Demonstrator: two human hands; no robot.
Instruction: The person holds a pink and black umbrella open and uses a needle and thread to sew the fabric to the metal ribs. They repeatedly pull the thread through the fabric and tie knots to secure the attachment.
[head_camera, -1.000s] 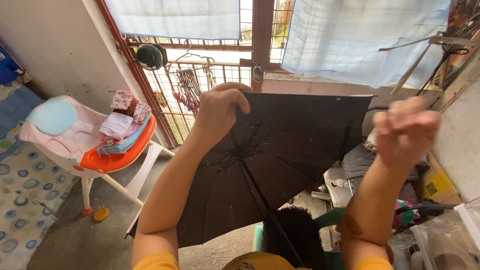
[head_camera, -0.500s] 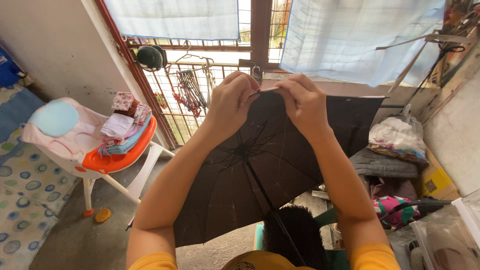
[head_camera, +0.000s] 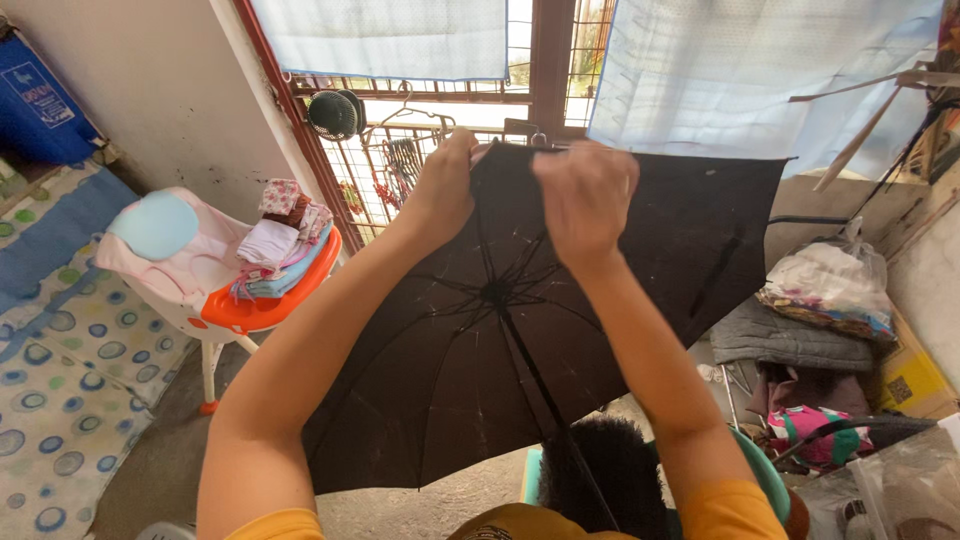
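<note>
An open black umbrella (head_camera: 420, 400) fills the middle of the view, its inside and ribs facing me, its shaft running down toward my body. My left hand (head_camera: 445, 190) pinches the canopy's top edge near a rib tip. My right hand (head_camera: 585, 205) grips the same edge just to the right, fingers curled over the fabric. Both hands sit close together at the umbrella's upper rim, in front of the window grille (head_camera: 400, 160).
A child's high chair (head_camera: 215, 270) with an orange tray holds folded cloths at the left. A patterned mat (head_camera: 60, 390) covers the floor below it. Bags and folded fabric (head_camera: 820, 300) pile up at the right. Pale blue curtains (head_camera: 740, 70) hang over the window.
My right hand has come from the far right to the umbrella's top edge beside my left hand. The umbrella has tilted and shifted slightly.
</note>
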